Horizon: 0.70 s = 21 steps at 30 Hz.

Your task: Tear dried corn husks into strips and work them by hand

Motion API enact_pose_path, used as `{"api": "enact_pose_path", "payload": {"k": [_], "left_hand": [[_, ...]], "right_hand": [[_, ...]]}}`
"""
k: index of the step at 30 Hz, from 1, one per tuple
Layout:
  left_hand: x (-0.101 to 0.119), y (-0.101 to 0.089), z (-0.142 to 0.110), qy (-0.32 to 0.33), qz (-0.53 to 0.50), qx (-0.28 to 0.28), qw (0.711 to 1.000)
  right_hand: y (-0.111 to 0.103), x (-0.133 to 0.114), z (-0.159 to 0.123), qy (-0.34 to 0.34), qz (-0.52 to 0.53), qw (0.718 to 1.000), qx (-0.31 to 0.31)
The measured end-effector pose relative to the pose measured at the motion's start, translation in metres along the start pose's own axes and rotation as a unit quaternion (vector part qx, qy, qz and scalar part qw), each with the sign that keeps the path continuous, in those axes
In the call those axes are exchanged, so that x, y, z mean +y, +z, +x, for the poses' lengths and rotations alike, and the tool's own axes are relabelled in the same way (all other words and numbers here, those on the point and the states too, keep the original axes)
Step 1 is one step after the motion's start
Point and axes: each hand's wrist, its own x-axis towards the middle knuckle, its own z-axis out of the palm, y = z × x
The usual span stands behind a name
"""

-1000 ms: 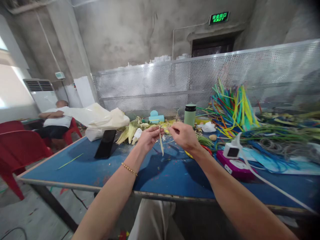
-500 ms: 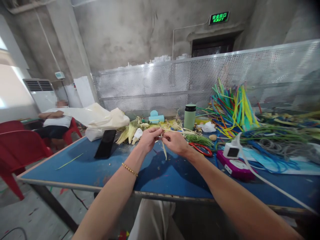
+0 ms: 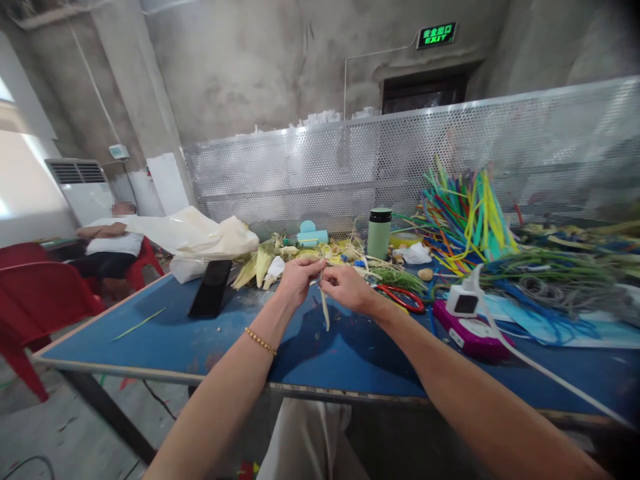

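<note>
My left hand and my right hand meet above the middle of the blue table. Fingers of both are pinched together around a pale strip of corn husk, whose loose end hangs down between them. Its upper part is hidden by my fingers. Behind my hands lies a heap of dried corn husks with yellow scraps. Red-handled scissors or pliers rest just beyond my right wrist; their far end is hidden.
A black phone lies to the left, near a thin green strip. A green tumbler stands at the back. To the right are a purple power strip with a white charger and colourful strips. A person sits far left.
My right hand has come down and left, closing up against my left hand. The husk strip now hangs lower between them, and the red handles have come into clearer view.
</note>
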Motion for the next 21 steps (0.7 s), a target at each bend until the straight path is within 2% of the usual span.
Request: {"api": "enact_pose_path", "payload": {"k": [5, 10, 11, 13, 15, 16, 18, 21], "left_hand": [[0.002, 0.001, 0.0, -0.003, -0.01, -0.003, 1.0], [0.007, -0.004, 0.001, -0.026, -0.004, -0.049, 0.998], [0.008, -0.005, 0.001, -0.037, 0.0, -0.057, 0.998], [0.008, -0.005, 0.001, -0.046, 0.015, -0.062, 0.997], [0.007, -0.005, 0.0, -0.041, 0.042, -0.059, 0.997], [0.007, -0.004, -0.001, -0.036, 0.059, -0.06, 0.996], [0.007, -0.003, -0.003, -0.03, 0.089, -0.07, 0.993], [0.01, -0.001, -0.007, -0.033, 0.096, -0.115, 0.988]], "right_hand": [[0.0, -0.002, 0.0, 0.015, 0.013, 1.0, -0.008], [-0.012, -0.008, -0.004, 0.004, 0.082, 0.996, -0.019], [-0.017, -0.008, -0.005, 0.007, 0.102, 0.995, 0.006], [-0.027, -0.007, -0.005, 0.041, 0.117, 0.986, 0.111], [-0.036, -0.003, -0.003, 0.061, 0.093, 0.969, 0.219], [-0.039, 0.0, -0.002, 0.063, 0.073, 0.963, 0.252], [-0.043, 0.005, 0.0, 0.039, 0.014, 0.967, 0.25], [-0.042, 0.012, 0.002, -0.006, -0.027, 0.985, 0.17]]}}
